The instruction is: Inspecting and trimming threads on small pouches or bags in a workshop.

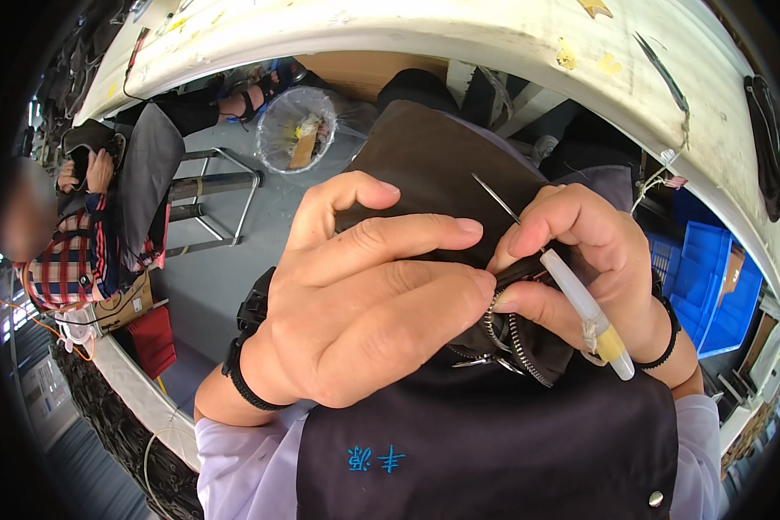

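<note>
Both my hands meet over a dark brown leather-like piece with a metal-toothed zipper (518,342) above my lap. My left hand (364,303) pinches the piece's edge beside the zipper, index finger extended and little finger raised. In my right hand (594,260) is an awl (576,290) with a whitish, yellow-banded handle; its thin metal point sticks out up and to the left. The right thumb and index finger also press on the piece's edge. Folded fingers hide the exact grip. A larger brown panel (416,160) lies beyond my hands.
A white worktable (459,39) curves across the far side, bearing a slender dark tool (663,74) tied to a cord. Beneath stands a lined waste bin (273,130). Blue crates (711,277) sit at right. At left another person (78,243) handles dark material near a metal-framed stool (234,182).
</note>
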The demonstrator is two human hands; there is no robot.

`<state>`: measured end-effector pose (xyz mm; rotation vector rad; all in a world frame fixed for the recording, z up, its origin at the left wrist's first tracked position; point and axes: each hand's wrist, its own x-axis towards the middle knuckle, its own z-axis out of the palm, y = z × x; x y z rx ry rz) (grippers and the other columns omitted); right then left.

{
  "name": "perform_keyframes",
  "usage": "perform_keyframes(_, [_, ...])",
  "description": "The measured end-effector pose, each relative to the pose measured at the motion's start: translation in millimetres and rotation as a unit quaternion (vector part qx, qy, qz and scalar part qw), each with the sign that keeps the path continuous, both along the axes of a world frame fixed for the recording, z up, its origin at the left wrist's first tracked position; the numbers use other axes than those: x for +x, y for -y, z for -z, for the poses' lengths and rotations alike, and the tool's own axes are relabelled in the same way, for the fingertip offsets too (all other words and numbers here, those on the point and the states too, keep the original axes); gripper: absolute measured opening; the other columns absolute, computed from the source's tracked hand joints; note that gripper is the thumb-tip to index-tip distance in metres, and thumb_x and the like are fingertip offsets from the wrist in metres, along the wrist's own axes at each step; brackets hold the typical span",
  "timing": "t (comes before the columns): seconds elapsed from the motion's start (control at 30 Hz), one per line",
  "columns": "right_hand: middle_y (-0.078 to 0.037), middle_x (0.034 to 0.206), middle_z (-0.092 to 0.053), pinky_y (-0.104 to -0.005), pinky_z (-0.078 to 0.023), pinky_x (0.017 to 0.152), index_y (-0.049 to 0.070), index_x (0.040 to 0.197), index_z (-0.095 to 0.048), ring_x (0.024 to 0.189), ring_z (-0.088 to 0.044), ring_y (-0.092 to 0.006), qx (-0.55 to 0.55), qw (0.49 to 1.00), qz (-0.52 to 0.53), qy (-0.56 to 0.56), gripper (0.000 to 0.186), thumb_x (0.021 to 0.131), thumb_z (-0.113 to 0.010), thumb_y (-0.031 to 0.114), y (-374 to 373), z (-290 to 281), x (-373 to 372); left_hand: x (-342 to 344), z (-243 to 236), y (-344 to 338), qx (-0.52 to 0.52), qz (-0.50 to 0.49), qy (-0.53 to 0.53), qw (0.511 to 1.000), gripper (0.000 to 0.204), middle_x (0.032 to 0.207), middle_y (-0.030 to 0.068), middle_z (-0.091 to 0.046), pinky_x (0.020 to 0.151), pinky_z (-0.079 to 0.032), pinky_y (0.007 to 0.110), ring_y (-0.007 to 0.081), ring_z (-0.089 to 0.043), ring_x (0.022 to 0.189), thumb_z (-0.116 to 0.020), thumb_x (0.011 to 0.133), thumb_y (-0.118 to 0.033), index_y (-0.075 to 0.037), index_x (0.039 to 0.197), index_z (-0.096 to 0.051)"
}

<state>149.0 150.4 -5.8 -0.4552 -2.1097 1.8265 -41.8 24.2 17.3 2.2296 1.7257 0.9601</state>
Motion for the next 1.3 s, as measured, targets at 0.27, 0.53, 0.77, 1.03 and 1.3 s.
perform_keyframes(0.27, [-0.005,0.088,-0.063,-0.0242,-0.045,0.073,0.004,0.096,-0.056,0.079,-0.059,-0.013,0.043,0.999,-0.021,-0.01,0.035,0.073,-0.082,0.007,-2.8,2.1,-1.4,-5.2,0.7,-13.3,-0.012,0.04,0.028,0.999,0.018,0.077,-0.008,-0.068,0.077,-0.037,0.036,0.0175,-0.047,0.065,-0.08,0.07,-0.012,-0.01,0.076,-0.063])
perform_keyframes(0.53, [-0.004,0.088,-0.064,-0.0239,-0.044,0.07,0.005,0.096,-0.056,0.076,-0.059,-0.0124,0.042,0.999,-0.028,-0.002,0.035,0.073,-0.082,0.009,-1.9,0.8,0.9,-9.2,18.2,-11.8,-0.15,0.104,0.285,0.941,0.041,0.082,0.0052,-0.065,0.071,-0.044,0.028,0.0114,-0.057,0.073,-0.074,0.079,-0.004,-0.002,0.106,-0.043])
perform_keyframes(0.77, [-0.004,0.086,-0.065,-0.024,-0.045,0.07,0.005,0.096,-0.057,0.077,-0.06,-0.013,0.048,0.998,-0.028,0.011,0.033,0.074,-0.081,0.008,-2.6,-2.2,-1.6,-4.7,14.8,-8.6,-0.236,0.094,0.486,0.836,0.041,0.085,0.008,-0.063,0.074,-0.05,0.025,0.0125,-0.063,0.078,-0.071,0.079,0.003,-0.002,0.106,-0.041])
perform_keyframes(1.03, [-0.004,0.087,-0.067,-0.0249,-0.046,0.072,0.006,0.095,-0.057,0.079,-0.061,-0.0141,0.051,0.998,-0.036,0.007,0.033,0.074,-0.081,0.008,-1.6,1.3,1.5,-25.4,10.1,-8.0,-0.14,0.06,0.28,0.948,0.034,0.093,0.0064,-0.066,0.067,-0.041,0.028,0.0142,-0.058,0.076,-0.077,0.078,-0.015,-0.006,0.1,-0.053])
perform_keyframes(1.3, [-0.004,0.087,-0.067,-0.0259,-0.046,0.072,0.006,0.094,-0.058,0.078,-0.059,-0.0146,0.061,0.997,-0.044,0.009,0.032,0.073,-0.082,0.009,0.0,-0.6,-0.4,-13.7,-1.5,-0.5,-0.019,0.076,0.026,0.997,0.024,0.093,-0.0002,-0.065,0.063,-0.037,0.034,0.0201,-0.048,0.077,-0.08,0.064,-0.023,-0.013,0.085,-0.072])
